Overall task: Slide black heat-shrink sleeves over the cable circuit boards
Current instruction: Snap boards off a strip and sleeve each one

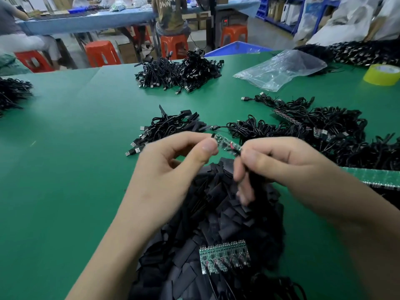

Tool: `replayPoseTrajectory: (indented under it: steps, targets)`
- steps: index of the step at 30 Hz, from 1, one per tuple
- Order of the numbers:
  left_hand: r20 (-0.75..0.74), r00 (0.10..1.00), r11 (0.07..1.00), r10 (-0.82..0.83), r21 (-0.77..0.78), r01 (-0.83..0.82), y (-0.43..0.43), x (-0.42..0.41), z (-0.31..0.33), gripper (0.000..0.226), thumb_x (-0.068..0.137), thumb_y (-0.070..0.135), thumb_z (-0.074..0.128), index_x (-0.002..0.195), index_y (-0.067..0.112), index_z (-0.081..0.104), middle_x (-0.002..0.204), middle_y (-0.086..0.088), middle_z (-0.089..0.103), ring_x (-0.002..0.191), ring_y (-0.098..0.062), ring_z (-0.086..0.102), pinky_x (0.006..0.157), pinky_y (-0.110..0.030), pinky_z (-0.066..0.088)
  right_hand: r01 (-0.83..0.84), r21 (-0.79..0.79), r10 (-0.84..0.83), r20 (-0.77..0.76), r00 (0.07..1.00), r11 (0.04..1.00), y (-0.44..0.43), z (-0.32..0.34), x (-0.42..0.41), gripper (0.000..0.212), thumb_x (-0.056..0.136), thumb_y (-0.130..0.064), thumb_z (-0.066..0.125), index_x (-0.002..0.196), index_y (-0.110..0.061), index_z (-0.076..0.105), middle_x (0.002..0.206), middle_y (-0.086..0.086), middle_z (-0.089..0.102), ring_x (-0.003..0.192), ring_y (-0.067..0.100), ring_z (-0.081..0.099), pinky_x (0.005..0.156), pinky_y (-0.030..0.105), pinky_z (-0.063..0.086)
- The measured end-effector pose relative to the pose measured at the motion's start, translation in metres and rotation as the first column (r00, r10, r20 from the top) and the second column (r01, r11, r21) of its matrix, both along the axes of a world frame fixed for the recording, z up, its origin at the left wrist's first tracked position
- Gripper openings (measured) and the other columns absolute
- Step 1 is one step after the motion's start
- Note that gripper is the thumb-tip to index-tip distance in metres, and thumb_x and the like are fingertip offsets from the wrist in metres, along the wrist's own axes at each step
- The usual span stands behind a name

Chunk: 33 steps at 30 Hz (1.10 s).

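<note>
board [226, 144] was bare, up over the sleeve pile [216, 204], pinched at its far tip by my left hand [173, 161], wire end clamped in my right hand [279, 161]. long axis ran upper-left to lower-right. i reckoned keeping it taut and level would let a sleeve slip on clean; right fingers blurred.

- Two hands [173, 167] up.
- One tape roll [382, 74] at the worktop's right edge.
- One clear bag [281, 70].
- Four orange stools [101, 53] beyond the far edge.
</note>
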<state>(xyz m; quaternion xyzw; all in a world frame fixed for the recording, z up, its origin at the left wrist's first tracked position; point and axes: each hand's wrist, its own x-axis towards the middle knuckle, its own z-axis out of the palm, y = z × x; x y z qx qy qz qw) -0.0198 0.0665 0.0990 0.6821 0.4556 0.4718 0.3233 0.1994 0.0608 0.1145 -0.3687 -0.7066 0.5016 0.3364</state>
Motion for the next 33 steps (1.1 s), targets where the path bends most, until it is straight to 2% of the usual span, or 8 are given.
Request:
replayPoseTrajectory:
  steps: [4, 6, 9, 11, 15, 22, 27, 33]
  targets:
    - [-0.439, 0.899, 1.0, 0.008, 0.001, -0.008, 0.014, 0.01, -0.037, 0.022, 0.097, 0.029, 0.065, 0.117, 0.031, 0.075, 0.108, 0.017, 0.072, 0.102, -0.003, 0.065, 0.095, -0.033, 0.052, 0.178, 0.017, -0.178, 0.013, 0.984, 0.984, 0.006, 0.0, 0.009, 0.036, 0.099, -0.036, 0.049, 0.076, -0.014, 0.066, 0.06, 0.004, 0.059, 0.057, 0.02, 0.061, 0.065, 0.038, 0.06]
    - [-0.609, 0.793, 0.997, -0.028, 0.036, 0.063, 0.017, 0.018, -0.055, 0.03, 0.101, 0.026, 0.06, 0.129, 0.029, 0.068, 0.123, 0.012, 0.067, 0.116, -0.012, 0.058, 0.102, -0.032, 0.045, 0.221, -0.005, -0.22, 0.06, 0.974, 0.975, 0.007, -0.001, 0.012, 0.037, 0.1, -0.038, 0.049, 0.077, -0.013, 0.065, 0.06, 0.007, 0.057, 0.056, 0.02, 0.058, 0.06, 0.037, 0.061]
    - [-0.762, 0.646, 0.988, -0.056, 0.053, 0.148, 0.018, 0.027, -0.074, 0.039, 0.106, 0.027, 0.048, 0.143, 0.039, 0.054, 0.152, 0.019, 0.047, 0.134, -0.012, 0.042, 0.104, -0.033, 0.039, 0.246, 0.026, -0.247, 0.191, 0.95, 0.969, 0.007, -0.003, 0.013, 0.038, 0.107, -0.036, 0.049, 0.078, -0.016, 0.065, 0.061, 0.007, 0.057, 0.056, 0.021, 0.058, 0.057, 0.039, 0.061]
    - [-0.795, 0.606, 0.988, -0.035, 0.063, 0.141, 0.019, 0.028, -0.079, 0.039, 0.106, 0.032, 0.047, 0.143, 0.042, 0.053, 0.157, 0.021, 0.039, 0.138, -0.011, 0.037, 0.102, -0.032, 0.037, 0.246, 0.059, -0.252, 0.303, 0.919, 0.967, 0.007, -0.004, 0.012, 0.037, 0.105, -0.038, 0.048, 0.078, -0.019, 0.065, 0.06, 0.004, 0.059, 0.056, 0.021, 0.062, 0.056, 0.035, 0.061]
    - [-0.798, 0.601, 0.986, 0.039, 0.13, 0.108, 0.02, 0.027, -0.081, 0.028, 0.102, 0.037, 0.055, 0.127, 0.036, 0.068, 0.138, 0.016, 0.057, 0.128, -0.015, 0.048, 0.094, -0.032, 0.039, 0.28, 0.079, -0.286, 0.417, 0.863, 0.957, 0.006, -0.005, 0.009, 0.038, 0.104, -0.039, 0.047, 0.075, -0.02, 0.064, 0.061, 0.001, 0.067, 0.055, 0.012, 0.066, 0.056, 0.016, 0.05]
    - [-0.795, 0.603, 0.972, 0.064, 0.187, 0.144, 0.019, 0.028, -0.079, 0.008, 0.091, 0.036, 0.072, 0.097, 0.03, 0.075, 0.115, 0.015, 0.067, 0.115, -0.015, 0.059, 0.089, -0.032, 0.042, 0.368, 0.096, -0.367, 0.479, 0.797, 0.925, 0.008, -0.009, 0.006, 0.032, 0.104, -0.038, 0.047, 0.084, -0.015, 0.054, 0.064, -0.006, 0.07, 0.048, 0.0, 0.058, 0.051, 0.01, 0.042]
    - [-0.796, 0.603, 0.961, 0.049, 0.202, 0.188, 0.018, 0.027, -0.079, 0.017, 0.091, 0.035, 0.072, 0.108, 0.032, 0.071, 0.112, 0.015, 0.066, 0.113, -0.015, 0.059, 0.09, -0.034, 0.045, 0.352, 0.096, -0.357, 0.445, 0.822, 0.931, 0.008, -0.008, 0.006, 0.017, 0.104, -0.036, 0.048, 0.094, -0.025, 0.057, 0.065, -0.003, 0.07, 0.046, -0.001, 0.055, 0.049, 0.007, 0.039]
    - [-0.777, 0.626, 0.955, 0.059, 0.227, 0.191, 0.018, 0.027, -0.082, 0.012, 0.095, 0.035, 0.067, 0.103, 0.032, 0.076, 0.109, 0.014, 0.065, 0.11, -0.016, 0.059, 0.089, -0.034, 0.044, 0.32, 0.149, -0.353, 0.439, 0.826, 0.936, 0.009, -0.007, 0.009, 0.031, 0.105, -0.031, 0.048, 0.077, -0.023, 0.06, 0.064, -0.001, 0.07, 0.046, 0.001, 0.051, 0.051, 0.012, 0.039]
